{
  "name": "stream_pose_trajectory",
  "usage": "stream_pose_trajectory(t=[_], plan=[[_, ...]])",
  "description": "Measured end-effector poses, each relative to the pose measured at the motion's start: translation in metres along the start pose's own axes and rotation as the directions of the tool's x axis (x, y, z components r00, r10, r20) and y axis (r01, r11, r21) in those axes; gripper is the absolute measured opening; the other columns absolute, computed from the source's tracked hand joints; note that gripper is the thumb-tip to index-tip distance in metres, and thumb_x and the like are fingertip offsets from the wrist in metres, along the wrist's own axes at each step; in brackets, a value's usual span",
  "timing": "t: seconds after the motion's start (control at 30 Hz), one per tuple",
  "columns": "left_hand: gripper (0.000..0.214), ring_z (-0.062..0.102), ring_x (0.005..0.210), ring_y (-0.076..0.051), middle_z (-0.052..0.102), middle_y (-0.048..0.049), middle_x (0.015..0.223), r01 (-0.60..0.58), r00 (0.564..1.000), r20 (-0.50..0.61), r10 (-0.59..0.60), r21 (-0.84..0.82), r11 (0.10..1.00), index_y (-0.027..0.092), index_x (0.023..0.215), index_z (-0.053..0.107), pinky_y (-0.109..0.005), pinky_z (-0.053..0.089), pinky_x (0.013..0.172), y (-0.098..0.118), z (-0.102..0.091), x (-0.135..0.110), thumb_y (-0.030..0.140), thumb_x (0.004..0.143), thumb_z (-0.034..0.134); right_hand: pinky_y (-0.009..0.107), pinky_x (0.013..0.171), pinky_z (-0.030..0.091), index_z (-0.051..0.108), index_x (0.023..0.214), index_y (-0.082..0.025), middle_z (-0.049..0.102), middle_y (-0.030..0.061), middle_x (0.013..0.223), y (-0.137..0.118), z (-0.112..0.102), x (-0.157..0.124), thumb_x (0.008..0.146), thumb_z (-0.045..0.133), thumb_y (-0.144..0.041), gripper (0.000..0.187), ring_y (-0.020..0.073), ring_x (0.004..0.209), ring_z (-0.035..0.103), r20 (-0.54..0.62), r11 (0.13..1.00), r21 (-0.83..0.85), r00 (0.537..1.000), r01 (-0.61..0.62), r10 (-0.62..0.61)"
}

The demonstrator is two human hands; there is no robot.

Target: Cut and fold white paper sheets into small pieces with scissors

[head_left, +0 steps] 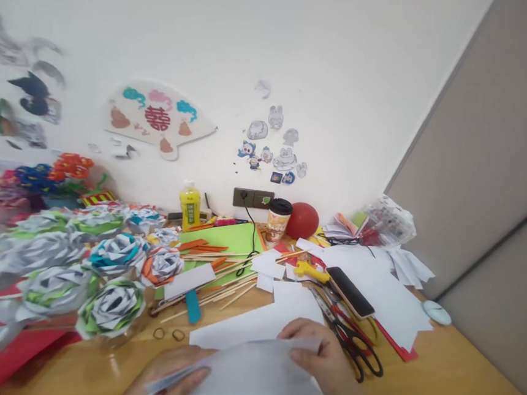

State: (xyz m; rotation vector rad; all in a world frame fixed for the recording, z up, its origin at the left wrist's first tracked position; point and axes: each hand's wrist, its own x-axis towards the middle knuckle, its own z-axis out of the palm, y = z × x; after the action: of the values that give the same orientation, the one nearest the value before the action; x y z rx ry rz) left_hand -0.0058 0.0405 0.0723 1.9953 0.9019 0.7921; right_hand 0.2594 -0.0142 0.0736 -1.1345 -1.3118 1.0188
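A sheet of white paper (pixel 252 375) is held between my two hands at the bottom of the head view. My left hand (pixel 174 377) pinches its left edge, where the paper looks folded over. At the upper right edge, my right hand (pixel 314 355) grips the sheet between thumb and fingers. Another white sheet (pixel 238 327) lies flat on the table just behind. Scissors (pixel 348 337) with black and red handles rest to the right of my right hand. Two small rubber bands (pixel 178 336) sit beyond my left hand.
Folded paper roses (pixel 113 307) crowd the left side. Thin wooden sticks (pixel 228 289), a yellow glue gun (pixel 312 272) and a phone (pixel 350 291) lie mid-table. Toward the wall stand a drink bottle (pixel 190 206), a lidded cup (pixel 278 223) and a red balloon (pixel 302 221).
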Motion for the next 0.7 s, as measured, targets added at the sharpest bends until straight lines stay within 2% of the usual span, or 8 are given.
stream_pose_trajectory(t=[0.07,0.1,0.2,0.3,0.43,0.57,0.63,0.7], plan=[[0.024,0.065,0.080,-0.020,0.072,-0.0005,0.091,-0.179,0.979,0.108,0.170,0.071,0.981,0.034,0.097,0.066,-0.025,0.051,0.074,-0.011,-0.001,0.001,0.033,0.075,0.054,0.032,0.070,0.045,0.064,0.074,-0.019,0.066,0.0061,0.087,0.011,-0.001,-0.004,0.064,0.067,-0.029,0.015,0.0209,0.078,0.059,0.042,0.997,-0.066,0.998,0.043,-0.040],[0.027,0.066,0.076,-0.019,0.072,-0.0012,0.088,-0.237,0.961,0.165,0.220,0.093,0.967,0.034,0.102,0.063,-0.024,0.051,0.070,-0.017,-0.001,0.001,0.032,0.076,0.053,0.033,0.070,0.046,0.065,0.079,-0.019,0.067,0.0063,0.087,0.018,-0.001,-0.007,0.063,0.067,-0.031,0.020,0.0217,0.078,0.060,0.063,0.993,-0.116,0.998,0.017,-0.010],[0.033,0.065,0.065,-0.016,0.072,-0.0034,0.080,-0.308,0.939,0.214,0.269,0.176,0.935,0.034,0.111,0.057,-0.020,0.050,0.061,-0.031,-0.001,-0.001,0.031,0.079,0.049,0.033,0.065,0.049,0.065,0.090,-0.020,0.068,0.0059,0.080,0.034,0.001,-0.014,0.064,0.065,-0.038,0.032,0.0226,0.072,0.061,0.075,0.968,-0.231,0.991,-0.094,0.114],[0.033,0.064,0.068,-0.016,0.071,-0.0046,0.080,-0.319,0.938,0.218,0.269,0.236,0.918,0.032,0.113,0.055,-0.021,0.049,0.064,-0.028,-0.001,0.000,0.029,0.082,0.045,0.034,0.072,0.049,0.067,0.088,-0.019,0.068,0.0085,0.087,0.040,0.003,-0.016,0.070,0.059,-0.039,0.028,0.0241,0.080,0.061,-0.003,0.926,-0.372,0.998,-0.059,0.062],[0.031,0.064,0.067,-0.015,0.071,-0.0021,0.077,-0.229,0.964,0.188,0.189,0.217,0.949,0.032,0.111,0.057,-0.019,0.049,0.064,-0.017,0.003,0.005,0.032,0.083,0.043,0.031,0.074,0.051,0.068,0.086,-0.019,0.069,0.0102,0.091,0.051,0.004,-0.015,0.071,0.057,-0.036,0.025,0.0253,0.085,0.062,-0.117,0.780,-0.625,0.992,-0.039,-0.044],[0.032,0.065,0.077,-0.017,0.071,-0.0006,0.091,-0.044,0.991,0.132,0.026,0.137,0.990,0.030,0.110,0.057,-0.020,0.049,0.071,-0.011,0.017,0.013,0.035,0.083,0.040,0.030,0.074,0.052,0.063,0.103,-0.020,0.069,0.0097,0.091,0.059,0.015,-0.008,0.076,0.047,-0.024,0.032,0.0239,0.084,0.063,-0.031,0.578,-0.814,0.987,0.066,-0.156],[0.033,0.063,0.086,-0.018,0.070,-0.0015,0.095,0.051,0.992,0.107,-0.061,0.100,0.994,0.028,0.110,0.057,-0.022,0.047,0.077,-0.005,0.026,0.019,0.036,0.084,0.038,0.034,0.074,0.051,0.052,0.118,-0.014,0.067,0.0128,0.093,0.051,0.030,-0.003,0.076,0.037,-0.013,0.044,0.0245,0.084,0.063,-0.014,0.487,-0.872,0.992,0.051,-0.128],[0.036,0.061,0.092,-0.019,0.070,-0.0031,0.095,0.083,0.990,0.113,-0.087,0.042,0.996,0.024,0.107,0.059,-0.024,0.044,0.081,0.002,0.034,0.027,0.039,0.084,0.036,0.037,0.072,0.051,0.040,0.126,-0.007,0.066,0.0169,0.093,0.035,0.052,0.003,0.075,0.031,-0.006,0.053,0.0263,0.083,0.063,-0.072,0.435,-0.899,0.997,-0.053,-0.028]])
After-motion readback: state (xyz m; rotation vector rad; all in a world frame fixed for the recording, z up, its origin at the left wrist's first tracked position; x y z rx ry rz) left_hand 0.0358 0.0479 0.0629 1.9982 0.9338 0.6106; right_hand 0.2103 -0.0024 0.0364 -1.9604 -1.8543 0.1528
